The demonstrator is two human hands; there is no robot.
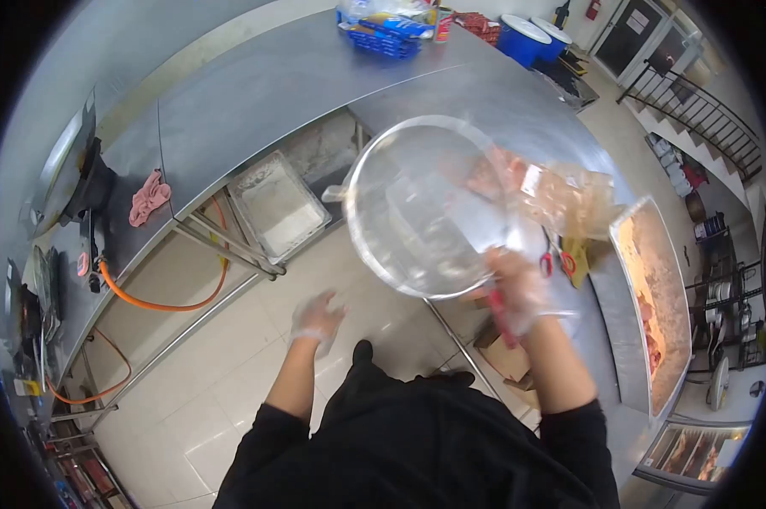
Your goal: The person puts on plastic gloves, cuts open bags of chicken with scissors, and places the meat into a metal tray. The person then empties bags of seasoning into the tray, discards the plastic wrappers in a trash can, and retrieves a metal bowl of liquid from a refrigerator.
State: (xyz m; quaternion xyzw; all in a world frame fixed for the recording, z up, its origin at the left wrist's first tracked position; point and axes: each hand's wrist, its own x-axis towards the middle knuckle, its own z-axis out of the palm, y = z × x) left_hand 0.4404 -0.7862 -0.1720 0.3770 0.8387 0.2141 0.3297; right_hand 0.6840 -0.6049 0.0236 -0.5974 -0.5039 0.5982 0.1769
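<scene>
My right hand [519, 287], in a clear plastic glove, is closed around the red handle [503, 318] of a large round mesh strainer [425, 208]. The strainer is raised in front of me, partly over the steel table's edge, and looks slightly blurred. My left hand [318, 317], also gloved, hangs over the floor with its fingers apart and nothing in it. Beyond the strainer's right side lies a clear plastic bag [565, 195] with reddish contents, possibly meat. Red-handled scissors [558, 258] rest on the table close to my right hand.
A metal tray [614, 335] holding what looks like meat stands at the right. Steel tables [256, 93] curve around me. A pink cloth [150, 199], an orange hose [150, 303] and a wok [95, 182] are left. Beneath are a white-dusted tray [283, 212] and a cardboard box [503, 363].
</scene>
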